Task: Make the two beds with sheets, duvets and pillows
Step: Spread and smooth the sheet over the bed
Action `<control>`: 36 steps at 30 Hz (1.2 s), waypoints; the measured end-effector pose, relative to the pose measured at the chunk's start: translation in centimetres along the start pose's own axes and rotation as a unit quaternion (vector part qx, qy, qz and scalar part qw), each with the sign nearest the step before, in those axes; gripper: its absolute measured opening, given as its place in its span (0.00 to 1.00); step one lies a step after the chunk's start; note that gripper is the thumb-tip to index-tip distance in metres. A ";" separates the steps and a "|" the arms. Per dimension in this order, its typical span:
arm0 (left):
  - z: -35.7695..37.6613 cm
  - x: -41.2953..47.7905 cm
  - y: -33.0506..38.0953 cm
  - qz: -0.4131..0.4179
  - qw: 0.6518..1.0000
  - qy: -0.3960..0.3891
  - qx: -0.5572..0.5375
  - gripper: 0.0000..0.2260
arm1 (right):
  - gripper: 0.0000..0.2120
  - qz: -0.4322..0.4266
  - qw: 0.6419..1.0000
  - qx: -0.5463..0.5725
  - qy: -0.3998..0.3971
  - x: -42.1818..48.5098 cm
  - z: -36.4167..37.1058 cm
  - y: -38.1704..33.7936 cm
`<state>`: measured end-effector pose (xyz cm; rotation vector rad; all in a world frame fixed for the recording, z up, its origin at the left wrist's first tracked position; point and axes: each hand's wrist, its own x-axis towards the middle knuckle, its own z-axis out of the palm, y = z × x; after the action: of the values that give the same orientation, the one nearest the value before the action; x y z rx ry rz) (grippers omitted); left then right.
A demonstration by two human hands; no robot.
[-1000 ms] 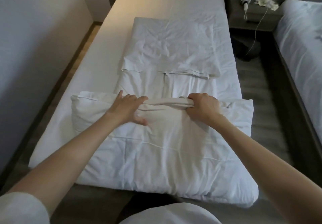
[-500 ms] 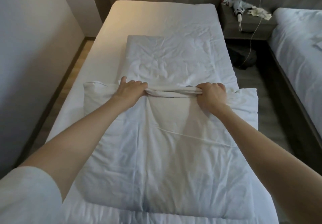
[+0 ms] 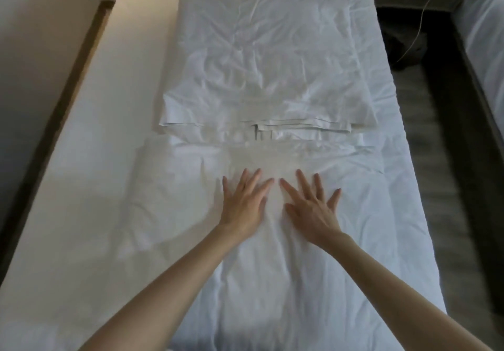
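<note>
Duvet runs lengthwise toward the folded sheet, your left hand and right hand pressing it flat, fingers spread.

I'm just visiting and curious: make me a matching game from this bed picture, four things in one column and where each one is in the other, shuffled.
Things:
1. left hand
2. folded sheet
3. second bed
4. cord

Places:
a. far right edge of the view
b. flat on the duvet, beside the right hand
c. running down the dark gap between the beds
d. on the mattress, beyond the duvet

Pairs: 1-b, 2-d, 3-a, 4-c.
</note>
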<state>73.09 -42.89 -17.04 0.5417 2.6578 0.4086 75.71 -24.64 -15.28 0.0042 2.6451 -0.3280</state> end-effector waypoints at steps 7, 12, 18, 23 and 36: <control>3.2 2.9 -8.3 -0.147 0.984 0.033 0.089 0.23 | 0.32 0.048 0.998 -0.013 0.039 5.9 1.3 5.2; 1.4 5.6 -15.1 -0.288 0.953 0.041 0.084 0.23 | 0.34 0.182 0.982 0.034 0.020 9.8 0.8 10.3; -0.8 6.3 -11.7 -0.298 0.951 0.086 -0.002 0.24 | 0.27 0.168 0.975 0.119 0.084 8.6 -0.5 8.4; 2.8 3.9 0.4 -0.131 0.987 0.078 -0.050 0.26 | 0.26 0.016 0.991 0.071 0.110 3.6 2.4 1.7; 5.8 3.2 5.3 -0.147 0.988 0.050 -0.019 0.24 | 0.26 0.161 0.973 0.127 0.103 1.8 1.0 13.8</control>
<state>74.53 -35.66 -21.23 0.1143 2.7625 0.4047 75.37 -11.59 -20.12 0.5724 2.7235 -0.5761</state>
